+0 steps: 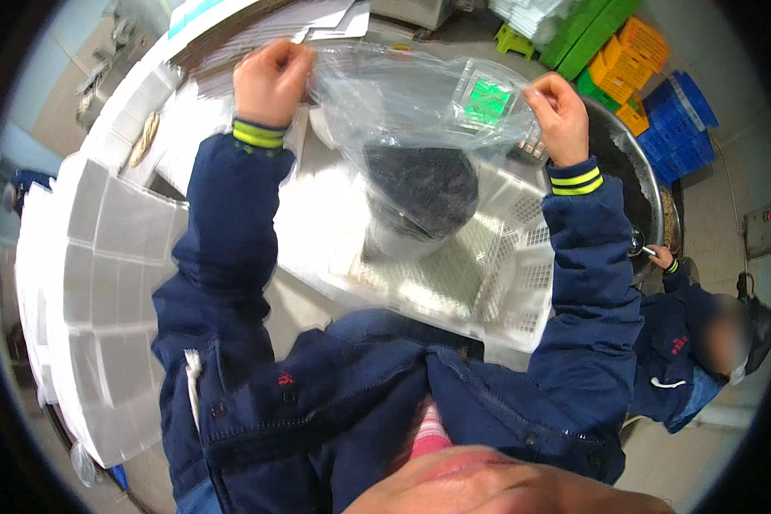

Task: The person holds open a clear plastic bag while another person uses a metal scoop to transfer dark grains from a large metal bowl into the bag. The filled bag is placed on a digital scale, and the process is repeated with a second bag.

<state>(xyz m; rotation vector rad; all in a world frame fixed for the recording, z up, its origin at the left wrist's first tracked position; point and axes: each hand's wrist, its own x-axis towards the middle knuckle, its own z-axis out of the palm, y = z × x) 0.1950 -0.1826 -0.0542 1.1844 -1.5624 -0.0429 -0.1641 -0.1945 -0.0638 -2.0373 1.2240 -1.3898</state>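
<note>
A clear plastic bag (417, 186) hangs between my two hands, with a dark, loose-looking material filling its lower part. My left hand (273, 80) pinches one upper corner of the bag, at the upper left. The opposite corner is gripped by my right hand (558, 115), near the rim of a metal basin. Below the bag is a white plastic basket (520, 283) with lattice walls. Through the film, a scale's lit green display (488, 101) shows behind the bag. Whether the bag's bottom touches the basket I cannot tell.
Stacked white foam boxes (112, 257) stand on the left. A large metal basin (649, 173) of dark material is on the right, where a co-worker (694, 347) holds a metal scoop. Blue crates (678, 128) and orange crates (629, 58) are piled beyond.
</note>
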